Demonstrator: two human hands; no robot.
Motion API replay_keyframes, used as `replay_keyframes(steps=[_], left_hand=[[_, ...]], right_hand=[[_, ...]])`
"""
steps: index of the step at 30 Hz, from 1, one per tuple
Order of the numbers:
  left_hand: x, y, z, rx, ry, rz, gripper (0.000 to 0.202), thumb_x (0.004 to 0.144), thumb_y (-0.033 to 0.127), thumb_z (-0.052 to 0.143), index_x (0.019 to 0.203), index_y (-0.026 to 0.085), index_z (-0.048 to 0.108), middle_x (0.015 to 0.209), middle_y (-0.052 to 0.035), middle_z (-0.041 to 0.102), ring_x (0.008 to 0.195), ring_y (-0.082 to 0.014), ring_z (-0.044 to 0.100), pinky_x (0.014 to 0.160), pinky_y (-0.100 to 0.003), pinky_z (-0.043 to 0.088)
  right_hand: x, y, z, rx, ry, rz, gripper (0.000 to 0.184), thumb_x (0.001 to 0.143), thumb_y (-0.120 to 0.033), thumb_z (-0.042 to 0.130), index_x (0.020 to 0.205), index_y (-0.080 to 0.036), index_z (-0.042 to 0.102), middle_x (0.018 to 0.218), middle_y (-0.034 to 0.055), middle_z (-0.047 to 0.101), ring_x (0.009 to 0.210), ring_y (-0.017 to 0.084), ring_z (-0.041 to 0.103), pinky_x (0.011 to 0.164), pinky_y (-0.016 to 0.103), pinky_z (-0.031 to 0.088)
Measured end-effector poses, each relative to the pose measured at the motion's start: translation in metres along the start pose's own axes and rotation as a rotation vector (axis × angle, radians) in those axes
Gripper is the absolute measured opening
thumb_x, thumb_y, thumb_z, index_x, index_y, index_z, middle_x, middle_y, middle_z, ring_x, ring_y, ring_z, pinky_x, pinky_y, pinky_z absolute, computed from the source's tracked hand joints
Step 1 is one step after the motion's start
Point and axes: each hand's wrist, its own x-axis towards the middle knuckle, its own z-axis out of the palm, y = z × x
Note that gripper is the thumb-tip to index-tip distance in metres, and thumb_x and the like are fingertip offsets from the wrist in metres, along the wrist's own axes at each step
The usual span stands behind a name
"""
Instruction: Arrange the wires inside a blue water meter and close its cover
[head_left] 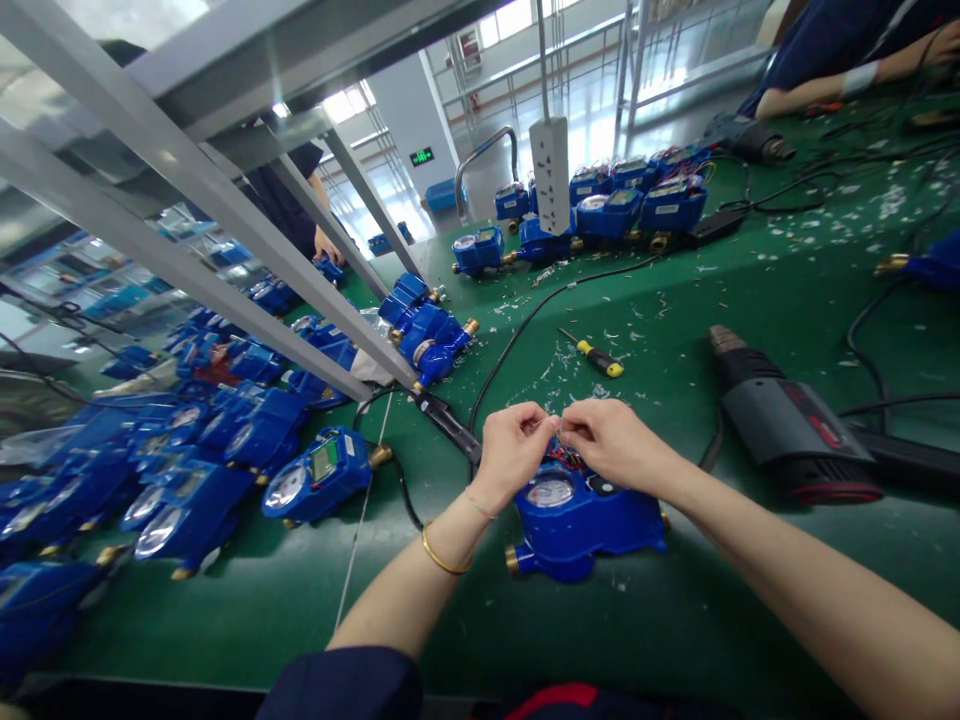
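A blue water meter point(592, 530) with a round dial and brass pipe ends lies on the green bench right in front of me. Thin coloured wires point(564, 455) come out of its open housing. Over them, my left hand point(517, 445) and my right hand point(611, 440) meet with pinched fingertips. Both appear to grip wires, though the fingers hide the exact ends. A yellow and black screwdriver point(600, 358) lies just beyond my hands. To the right rests a grey heat gun point(787, 425), its nozzle pointing away.
Many blue meters point(255, 410) crowd the left side, one with a display point(322, 465) standing nearer. More wired meters point(607, 205) line the back beneath a hanging power strip point(551, 175). Slanting metal posts point(247, 220) rise at left. Cables and scraps cover the bench; a co-worker's arm point(847, 85) is at far right.
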Motion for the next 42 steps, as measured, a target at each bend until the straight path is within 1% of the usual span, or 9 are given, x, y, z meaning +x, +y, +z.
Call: replay_keyframes(steps=[6, 13, 17, 20, 27, 34, 37, 39, 42], left_hand=[[0.014, -0.013, -0.016, 0.013, 0.312, -0.033, 0.03, 0.085, 0.032, 0.057, 0.059, 0.018, 0.058, 0.053, 0.0045, 0.049, 0.055, -0.0115, 0.041, 0.056, -0.024, 0.03], [0.038, -0.013, -0.023, -0.069, 0.185, 0.038, 0.032, 0.091, 0.039, 0.054, 0.092, 0.016, 0.076, 0.073, -0.0013, 0.07, 0.066, -0.0142, 0.059, 0.062, -0.024, 0.045], [0.053, -0.013, -0.027, -0.022, 0.093, 0.066, 0.039, 0.087, 0.024, 0.06, 0.125, 0.016, 0.066, 0.109, -0.0075, 0.073, 0.094, -0.0193, 0.066, 0.084, -0.029, 0.05], [0.05, -0.013, -0.034, 0.05, 0.028, 0.056, 0.045, 0.076, 0.011, 0.068, 0.121, 0.011, 0.067, 0.124, -0.0147, 0.068, 0.115, -0.0274, 0.062, 0.1, -0.037, 0.045], [0.006, 0.003, -0.019, 0.07, -0.15, 0.126, 0.012, 0.086, 0.028, 0.067, 0.083, 0.02, 0.075, 0.085, -0.0013, 0.077, 0.081, -0.0179, 0.069, 0.076, -0.027, 0.05], [-0.01, 0.009, -0.007, 0.124, -0.146, 0.21, 0.007, 0.08, 0.017, 0.073, 0.074, 0.021, 0.073, 0.078, 0.0004, 0.074, 0.081, -0.0178, 0.064, 0.078, -0.029, 0.044], [-0.012, 0.01, -0.011, 0.052, -0.251, 0.294, 0.009, 0.082, 0.021, 0.072, 0.074, 0.02, 0.072, 0.083, -0.0003, 0.074, 0.086, -0.0174, 0.064, 0.084, -0.03, 0.044], [-0.012, 0.01, -0.011, -0.042, -0.333, 0.256, 0.02, 0.088, 0.028, 0.066, 0.072, 0.018, 0.071, 0.079, -0.0009, 0.073, 0.08, -0.0157, 0.064, 0.079, -0.027, 0.045], [-0.008, 0.008, -0.006, -0.1, -0.241, 0.087, 0.019, 0.088, 0.032, 0.066, 0.078, 0.017, 0.069, 0.071, 0.0008, 0.07, 0.063, -0.0119, 0.057, 0.061, -0.023, 0.042]], right_hand=[[-0.011, -0.005, 0.006, -0.034, -0.058, 0.028, 0.022, 0.084, -0.015, 0.054, 0.062, -0.017, 0.053, 0.066, 0.0023, 0.058, 0.065, 0.014, 0.047, 0.064, 0.028, 0.028], [-0.016, 0.004, 0.003, 0.004, -0.06, 0.082, 0.021, 0.087, -0.024, 0.055, 0.072, -0.018, 0.068, 0.07, 0.0018, 0.066, 0.067, 0.015, 0.055, 0.064, 0.028, 0.033], [-0.018, 0.01, -0.002, 0.036, -0.042, 0.105, 0.026, 0.088, -0.03, 0.052, 0.076, -0.018, 0.071, 0.074, 0.0032, 0.069, 0.067, 0.017, 0.057, 0.065, 0.029, 0.036], [-0.021, 0.015, -0.006, 0.078, -0.043, 0.13, 0.03, 0.087, -0.034, 0.05, 0.076, -0.018, 0.071, 0.074, 0.0045, 0.07, 0.067, 0.018, 0.059, 0.065, 0.03, 0.038], [-0.024, 0.023, -0.009, 0.24, -0.078, 0.181, 0.032, 0.08, -0.043, 0.052, 0.077, -0.019, 0.073, 0.075, 0.0035, 0.072, 0.072, 0.02, 0.064, 0.067, 0.029, 0.044], [-0.026, 0.031, -0.007, 0.326, -0.016, 0.247, 0.032, 0.074, -0.046, 0.057, 0.069, -0.017, 0.07, 0.069, 0.006, 0.069, 0.067, 0.02, 0.061, 0.064, 0.03, 0.043], [-0.026, 0.031, -0.006, 0.417, -0.002, 0.263, 0.036, 0.072, -0.05, 0.06, 0.071, -0.015, 0.07, 0.07, 0.0073, 0.069, 0.068, 0.02, 0.061, 0.063, 0.03, 0.044], [-0.026, 0.028, -0.005, 0.493, -0.004, 0.254, 0.041, 0.072, -0.054, 0.062, 0.076, -0.015, 0.07, 0.076, 0.0081, 0.071, 0.071, 0.02, 0.062, 0.064, 0.03, 0.046], [-0.028, 0.023, -0.005, 0.581, -0.011, 0.24, 0.043, 0.072, -0.056, 0.065, 0.08, -0.014, 0.069, 0.081, 0.0082, 0.071, 0.073, 0.019, 0.062, 0.067, 0.029, 0.047]])
